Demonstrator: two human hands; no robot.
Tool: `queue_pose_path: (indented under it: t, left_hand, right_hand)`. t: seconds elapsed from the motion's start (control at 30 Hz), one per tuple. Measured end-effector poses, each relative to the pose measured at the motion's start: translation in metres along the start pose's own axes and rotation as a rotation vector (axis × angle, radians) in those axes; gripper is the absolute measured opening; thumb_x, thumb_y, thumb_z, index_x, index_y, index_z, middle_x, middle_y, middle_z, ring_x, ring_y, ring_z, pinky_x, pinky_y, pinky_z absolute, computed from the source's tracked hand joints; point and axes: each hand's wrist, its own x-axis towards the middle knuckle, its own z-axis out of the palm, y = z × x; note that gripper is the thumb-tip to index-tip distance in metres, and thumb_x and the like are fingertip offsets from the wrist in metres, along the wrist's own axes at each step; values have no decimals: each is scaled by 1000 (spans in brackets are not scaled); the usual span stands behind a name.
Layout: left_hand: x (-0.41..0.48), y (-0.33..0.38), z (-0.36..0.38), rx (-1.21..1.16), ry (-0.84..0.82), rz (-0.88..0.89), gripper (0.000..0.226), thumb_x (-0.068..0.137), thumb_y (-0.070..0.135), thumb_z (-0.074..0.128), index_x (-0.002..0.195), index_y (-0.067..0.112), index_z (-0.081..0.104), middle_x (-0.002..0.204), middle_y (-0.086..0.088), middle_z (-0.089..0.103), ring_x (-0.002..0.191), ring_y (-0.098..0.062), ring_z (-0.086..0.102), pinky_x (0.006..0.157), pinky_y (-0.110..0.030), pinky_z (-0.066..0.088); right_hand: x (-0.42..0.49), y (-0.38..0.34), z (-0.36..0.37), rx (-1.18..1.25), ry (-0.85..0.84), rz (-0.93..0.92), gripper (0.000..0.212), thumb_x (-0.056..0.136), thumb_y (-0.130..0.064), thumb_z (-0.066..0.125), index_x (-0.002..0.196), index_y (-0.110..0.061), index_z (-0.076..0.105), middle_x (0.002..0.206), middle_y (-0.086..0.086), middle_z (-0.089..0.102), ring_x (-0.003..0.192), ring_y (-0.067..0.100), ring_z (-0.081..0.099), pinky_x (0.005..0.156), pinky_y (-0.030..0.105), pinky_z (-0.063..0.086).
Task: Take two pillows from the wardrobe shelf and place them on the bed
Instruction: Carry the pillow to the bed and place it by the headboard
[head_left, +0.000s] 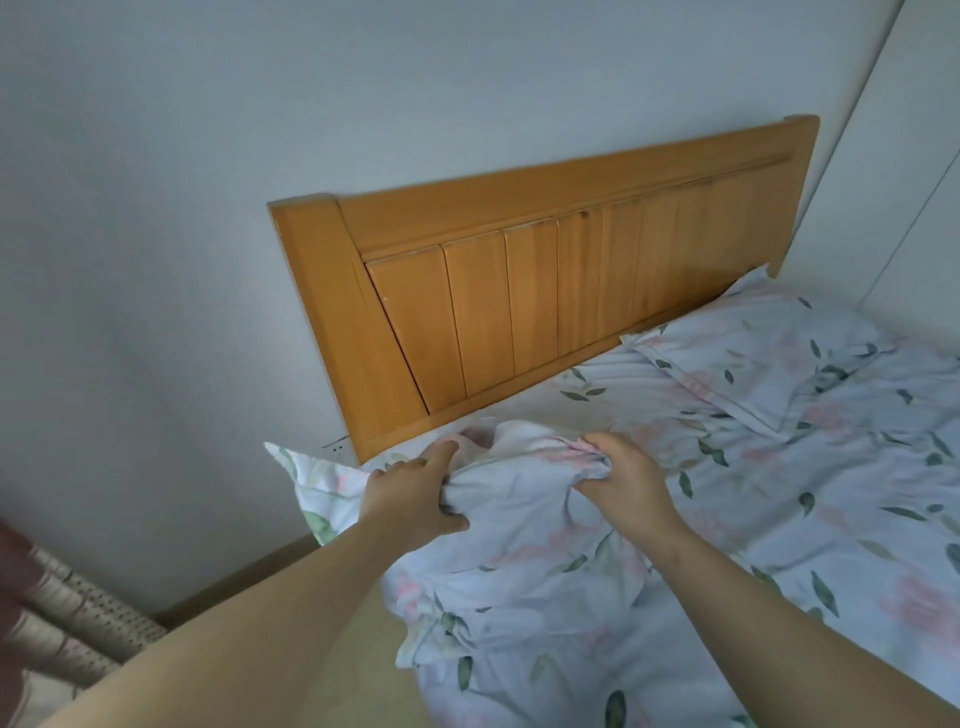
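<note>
Here the fingers of the left hand and the right hand are clenched on bunched cloth of a floral pillow — held at the bed's near corner, below the wooden headboard. A second pillow lies flat on the bed against the headboard — well apart.

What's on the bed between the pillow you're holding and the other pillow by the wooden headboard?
Only flowery bedsheet. In the head view, nothing else lies between the held pillow and the far pillow.
</note>
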Motion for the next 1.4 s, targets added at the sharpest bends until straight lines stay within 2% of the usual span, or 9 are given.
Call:
queue_pose_path:
  t: [0.1, 0.27, 0.43, 0.63, 0.93, 1.03, 1.1, 1.2, 1.4]
  left_hand:
    - [2, -5, 5, -32, 22, 18, 20, 84, 40, 52, 98, 25, 54, 87, 2, 60, 98, -23, 58, 80, -30, 32]
    - [46, -30, -3, -362, 43, -38, 28, 87, 27, 50, 60, 25, 42, 62, 7, 47, 74, -21, 50, 63, -28, 34]
    - [95, -61, -16, -526, 84, -70, 17, 89, 24, 46, 74, 23, 54, 66, 7, 51, 68, -15, 51, 57, -23, 34]
    - [138, -112, -12, -521, 25, -9, 13, 92, 27, 44, 85, 18, 50, 89, -6, 59, 79, -16, 50, 62, -23, 36]
    - [188, -127, -4, -585, 73, -108, 17, 94, 22, 36, 103, 14, 48, 75, 3, 52, 72, -20, 52, 54, -25, 35]
    - [201, -123, 3, -539, 160, -158, 37, 93, 22, 42, 130, 20, 38, 115, -3, 58, 104, -25, 56, 84, -34, 50]
    - [211, -118, 18, -467, 158, -117, 54, 91, 26, 49, 140, 18, 28, 145, -5, 39, 131, -26, 40, 108, -42, 38]
    - [222, -108, 44, -370, -35, -10, 68, 89, 32, 53, 145, 26, 13, 157, 1, 10, 142, -21, 21, 111, -41, 33]
    - [258, -92, 102, -4, -147, 119, 68, 89, 36, 49, 144, 28, 10, 156, 0, 6, 144, -24, 14, 111, -39, 32]
  right_hand:
    - [6, 1, 9, 15, 5, 10, 8, 78, 0, 62, 75, 5, 57, 71, 20, 60, 64, 22, 50, 52, 19, 30]
    - [39, -15, 27, 11, 163, 74, 37, 75, -4, 67, 111, -8, 57, 111, 12, 60, 103, 27, 55, 80, 20, 41]
    - [84, -34, 59, -113, 337, 244, 83, 75, -28, 70, 141, -25, 21, 153, 7, 20, 140, 27, 19, 110, 47, 23]
    - [125, -49, 114, -70, 323, 309, 84, 78, -27, 66, 143, -34, 13, 157, 3, 5, 142, 27, 13, 110, 48, 23]
    - [134, -6, 144, -3, 104, 566, 78, 85, -28, 59, 145, -30, 9, 157, 4, 5, 144, 25, 9, 113, 50, 20]
    - [140, 14, 148, 41, 57, 612, 75, 86, -27, 58, 145, -28, 12, 156, 4, 11, 143, 24, 12, 113, 48, 23]
    - [145, 30, 154, 61, 22, 632, 72, 87, -26, 57, 145, -26, 14, 156, 5, 14, 143, 23, 13, 114, 45, 23]
    - [149, 57, 166, 79, -36, 675, 71, 87, -25, 56, 145, -27, 15, 155, 4, 16, 137, 25, 28, 109, 41, 32]
    - [153, 125, 198, 51, -203, 809, 72, 87, -31, 54, 145, -29, 11, 155, 2, 13, 137, 28, 27, 106, 43, 36]
